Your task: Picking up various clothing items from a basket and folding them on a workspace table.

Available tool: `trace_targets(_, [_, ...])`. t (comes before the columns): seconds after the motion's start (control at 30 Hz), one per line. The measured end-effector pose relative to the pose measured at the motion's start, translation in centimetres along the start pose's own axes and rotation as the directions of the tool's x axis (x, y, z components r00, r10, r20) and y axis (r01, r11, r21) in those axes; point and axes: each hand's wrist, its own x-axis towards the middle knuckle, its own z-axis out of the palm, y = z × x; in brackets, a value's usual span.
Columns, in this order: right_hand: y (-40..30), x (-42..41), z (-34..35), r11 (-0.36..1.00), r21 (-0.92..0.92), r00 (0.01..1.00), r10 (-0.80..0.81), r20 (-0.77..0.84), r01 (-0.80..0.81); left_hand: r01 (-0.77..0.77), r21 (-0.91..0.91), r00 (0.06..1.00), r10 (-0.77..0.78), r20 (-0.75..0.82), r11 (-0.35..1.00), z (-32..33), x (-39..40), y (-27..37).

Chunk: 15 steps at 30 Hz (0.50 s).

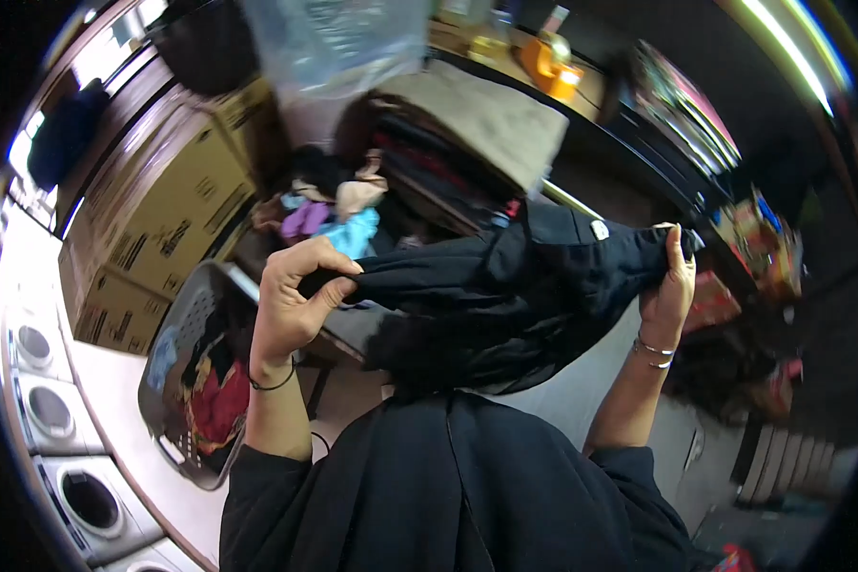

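Note:
Both hands stretch a black garment (472,286) sideways in front of my body. My left hand (293,300) pinches one end of it between thumb and fingers, and my right hand (668,286) grips the opposite end near a small pale tag. A small white mark (599,229) shows on the cloth. The garment's middle sags between the hands, its lower part blurred. Beyond it lies a pile of coloured clothes (343,207), with purple, light blue and beige pieces. Folded cloth, dark and beige (486,121), is stacked behind.
A grey laundry basket (154,407) holding red and dark clothes (218,400) stands at left, beside stacked cardboard boxes (179,222). Front-loading washing machines (89,500) line the far left. An orange tape dispenser (550,68) sits on a wooden shelf (593,107) at the back.

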Motion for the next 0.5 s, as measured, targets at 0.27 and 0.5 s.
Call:
trace_targets(0.27, [1.8,-3.1,-13.6,0.987,-0.038,0.988,0.153,-0.029,-0.154,0.046,0.371,0.975,-0.123,0.187,0.927,14.9,-0.1,-3.4])
trace_targets(0.5, [0.7,-3.4,-14.6,0.966,0.044,0.966,0.253,0.051,-0.255,0.032,-0.013,0.806,-0.018,0.591,0.999,33.2,-2.8,-3.7])
